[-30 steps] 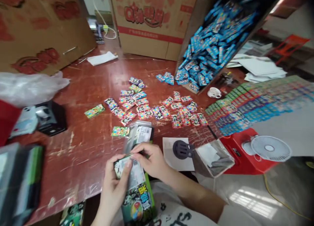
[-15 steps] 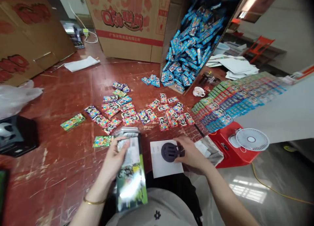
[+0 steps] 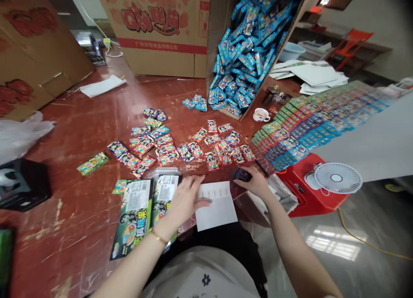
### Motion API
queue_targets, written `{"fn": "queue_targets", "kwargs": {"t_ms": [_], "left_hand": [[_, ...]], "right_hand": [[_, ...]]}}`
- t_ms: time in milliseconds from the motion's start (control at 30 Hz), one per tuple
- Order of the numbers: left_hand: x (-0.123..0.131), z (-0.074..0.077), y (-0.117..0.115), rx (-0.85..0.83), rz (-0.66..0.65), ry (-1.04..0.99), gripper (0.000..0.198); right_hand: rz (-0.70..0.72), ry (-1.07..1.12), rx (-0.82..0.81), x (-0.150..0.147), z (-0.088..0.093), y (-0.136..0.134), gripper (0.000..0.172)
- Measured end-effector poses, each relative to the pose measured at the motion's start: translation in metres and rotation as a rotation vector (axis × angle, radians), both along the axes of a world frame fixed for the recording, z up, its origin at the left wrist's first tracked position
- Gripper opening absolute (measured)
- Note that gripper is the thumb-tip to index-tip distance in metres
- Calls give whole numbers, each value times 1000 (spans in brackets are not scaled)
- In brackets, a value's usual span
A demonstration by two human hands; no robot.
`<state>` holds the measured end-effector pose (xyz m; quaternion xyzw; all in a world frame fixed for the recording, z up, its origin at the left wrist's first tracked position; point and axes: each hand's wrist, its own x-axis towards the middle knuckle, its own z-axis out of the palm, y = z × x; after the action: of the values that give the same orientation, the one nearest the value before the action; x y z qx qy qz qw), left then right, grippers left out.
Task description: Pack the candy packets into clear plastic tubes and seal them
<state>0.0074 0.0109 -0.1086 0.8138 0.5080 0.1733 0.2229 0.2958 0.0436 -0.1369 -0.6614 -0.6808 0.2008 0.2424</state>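
My left hand has its fingers stretched out and the thumb apart, over the left edge of a white sheet with a row of small printed marks. Whether it touches the sheet I cannot tell. To the right of the sheet, my right hand grips a dark purple, round object, seen tilted. By my left forearm lies a green and black printed pack with a white label. A second such pack lies beside it, partly hidden by my left hand and arm.
Several small candy packets are spread on the red table. Behind stands a carton full of blue packets. A cup, rows of joined packets and a white fan are on the right.
My left hand has let go of a green and black pack, now lying at left, and moved right to the sheet. My right hand has lifted the round object off the sheet, rightward.
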Motion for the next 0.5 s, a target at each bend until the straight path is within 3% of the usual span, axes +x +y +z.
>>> {"fn": "queue_targets", "kwargs": {"t_ms": [67, 133, 233, 300, 433, 500], "left_hand": [[14, -6, 10, -99, -30, -5, 51], [18, -7, 18, -137, -31, -16, 37], [13, 6, 21, -187, -29, -47, 18], [9, 20, 18, -210, -33, -75, 15], [-4, 44, 10, -244, -40, -141, 20], [-12, 49, 7, -258, -36, -185, 27]], "right_hand": [[-3, -102, 81, -1, 5, -1, 51], [98, -95, 183, -14, 15, -8, 53], [397, 65, 178, -42, 31, -18, 57], [500, 134, 128, -58, 37, -21, 47], [448, 286, -10, -70, 43, -15, 8], [431, 346, -100, -70, 48, -12, 8]]}}
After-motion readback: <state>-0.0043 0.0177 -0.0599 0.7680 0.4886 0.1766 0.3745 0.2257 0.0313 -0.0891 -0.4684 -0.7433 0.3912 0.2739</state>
